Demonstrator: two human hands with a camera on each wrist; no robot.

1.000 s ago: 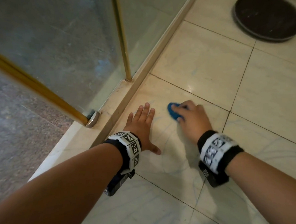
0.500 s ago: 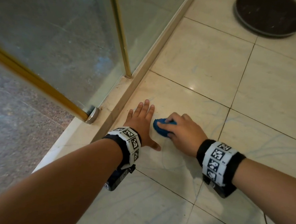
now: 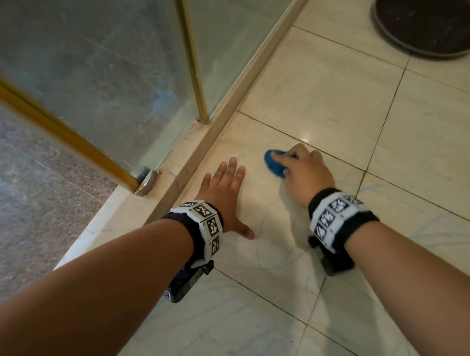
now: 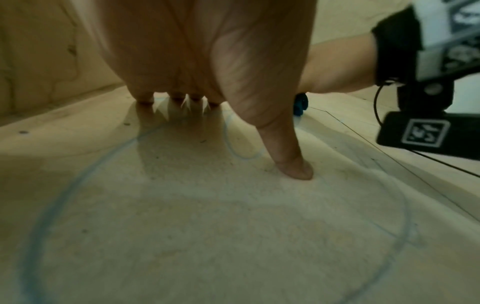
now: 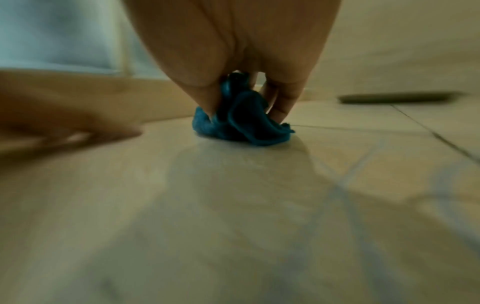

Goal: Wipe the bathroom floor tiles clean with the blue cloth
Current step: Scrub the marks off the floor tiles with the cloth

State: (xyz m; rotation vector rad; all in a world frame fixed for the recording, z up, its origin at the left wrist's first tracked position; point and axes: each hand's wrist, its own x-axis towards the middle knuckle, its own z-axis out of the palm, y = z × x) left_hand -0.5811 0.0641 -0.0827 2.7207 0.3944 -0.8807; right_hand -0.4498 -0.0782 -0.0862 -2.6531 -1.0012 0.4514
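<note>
- Far left, a speckled grey stone floor (image 3: 19,219) lies behind a clear glass door (image 3: 84,58) framed in brass-coloured metal, with a rounded metal fitting (image 3: 145,183) at its lower corner.
- A smooth cream stone curb (image 3: 203,137) runs diagonally beside the glass.
- The left hand (image 3: 224,193) lies flat on the glossy beige floor tiles (image 3: 329,95), fingers (image 3: 233,166) straight and spread, holding nothing; thumb tip pressed down.
- Faint blue curved lines (image 4: 52,205) mark the tile around that hand.
- Both wrists wear black bands with white blocks of black-and-white square codes; no readable writing.
- The blue cloth (image 3: 274,163), soft and bunched, sits on the tile just right of the left hand, gripped by the right hand (image 3: 305,176) with curled fingers.
- Top right, a dark round disc (image 3: 427,24) lies on the floor.
</note>
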